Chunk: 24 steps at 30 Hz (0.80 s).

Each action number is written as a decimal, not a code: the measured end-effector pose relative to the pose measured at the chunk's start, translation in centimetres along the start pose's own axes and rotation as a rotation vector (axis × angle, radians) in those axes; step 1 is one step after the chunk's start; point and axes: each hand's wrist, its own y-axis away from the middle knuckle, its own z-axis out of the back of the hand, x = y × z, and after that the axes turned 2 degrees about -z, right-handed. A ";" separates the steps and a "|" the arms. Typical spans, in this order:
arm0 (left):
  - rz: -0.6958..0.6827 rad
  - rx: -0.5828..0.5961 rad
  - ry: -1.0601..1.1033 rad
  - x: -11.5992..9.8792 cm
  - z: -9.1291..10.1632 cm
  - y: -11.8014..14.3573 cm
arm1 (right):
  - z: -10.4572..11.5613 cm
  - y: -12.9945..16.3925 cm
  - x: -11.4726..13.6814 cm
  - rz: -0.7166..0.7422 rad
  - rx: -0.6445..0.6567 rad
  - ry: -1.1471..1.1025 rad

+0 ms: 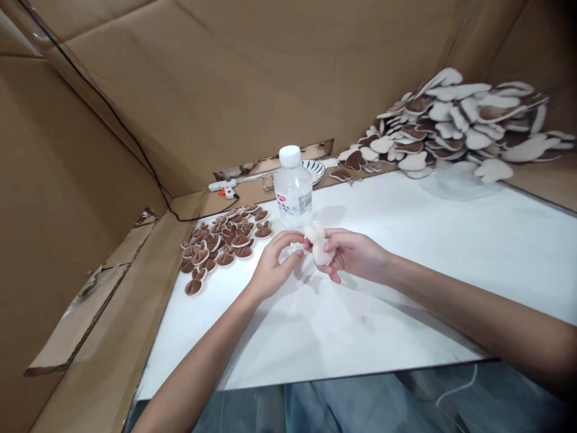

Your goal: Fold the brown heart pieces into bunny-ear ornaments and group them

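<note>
In my right hand (356,255) is a small white plush piece (322,248), pinched between thumb and fingers with its pale fuzzy side showing. It has a rounded body and narrower lobes at the top. My left hand (277,264) is close on the other side. Its fingertips come up to the piece's upper left edge, while the thumb stays apart from the index finger. Just behind both hands a clear plastic bottle (293,195) with a white cap stands upright. Brown plush pieces with white rims (225,257) lie grouped left of my hands.
A large heap of white and brown plush cut-outs (464,129) fills the back right corner. A white glue gun (225,187) with a black cord lies at the back left, and a striped plate (315,171) behind the bottle. Cardboard walls (270,78) enclose the white tabletop (406,231).
</note>
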 end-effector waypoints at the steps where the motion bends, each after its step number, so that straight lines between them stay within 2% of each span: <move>1: -0.017 -0.028 -0.016 -0.4 0.0 0.2 | 0.0 0.1 0.0 0.001 0.011 -0.013; 8: -0.015 -0.133 0.032 -2.9 -0.2 2.0 | -0.2 1.3 -0.8 -0.080 0.064 -0.190; 12: -0.032 -0.099 0.067 -3.6 -0.4 2.3 | -0.6 1.3 -2.0 -0.170 0.112 -0.259; 14: 0.015 -0.088 0.113 -3.7 -0.4 2.4 | -0.7 1.2 -2.4 -0.196 0.128 -0.244; 17: 0.138 -0.104 0.227 -3.5 -0.2 2.6 | -0.7 1.0 -2.6 -0.170 0.057 -0.147; 19: 0.197 -0.134 0.268 -3.4 -0.2 2.7 | -0.6 1.0 -2.4 -0.100 -0.023 -0.045; 22: 0.249 -0.178 0.260 -3.3 -0.2 2.6 | -0.8 1.4 -2.0 -0.009 -0.128 0.170; 24: 0.284 -0.161 0.252 -3.4 -0.2 2.5 | -1.1 1.7 -1.7 0.004 -0.172 0.308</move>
